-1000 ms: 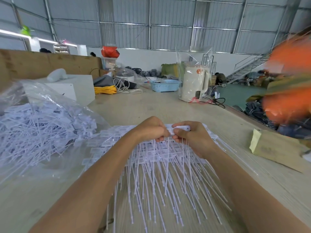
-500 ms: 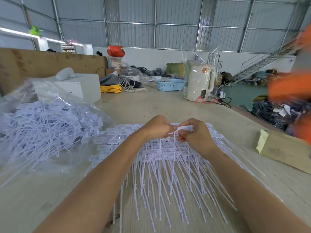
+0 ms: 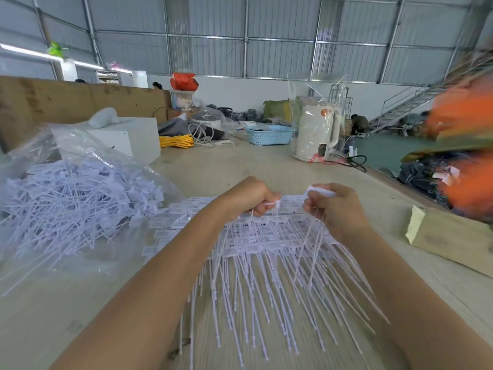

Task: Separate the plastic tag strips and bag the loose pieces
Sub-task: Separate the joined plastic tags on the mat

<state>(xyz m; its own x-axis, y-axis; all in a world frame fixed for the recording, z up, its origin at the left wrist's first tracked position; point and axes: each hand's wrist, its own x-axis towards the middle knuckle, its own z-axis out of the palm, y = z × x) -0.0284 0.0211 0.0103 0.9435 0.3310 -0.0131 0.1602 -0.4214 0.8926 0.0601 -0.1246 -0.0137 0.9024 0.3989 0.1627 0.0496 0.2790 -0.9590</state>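
Hands now apart: left hand (image 3: 250, 200) pinches one tag piece, right hand (image 3: 334, 206) grips rest of tag strip (image 3: 321, 192), joined half second ago. Piece looks snapped free above tag pile (image 3: 261, 244); bag (image 3: 80, 198) lies left, awaiting it.

1. The tag strips (image 3: 266, 252) are white with small dark print on their heads.
2. The bag (image 3: 80, 198) is clear, its loose pieces white.
3. The tabletop (image 3: 208, 169) is pale beige.
4. Near its far edge: a light blue latticed basket (image 3: 269, 134), a yellow cable coil (image 3: 176, 141), a cream kettle (image 3: 316, 134).
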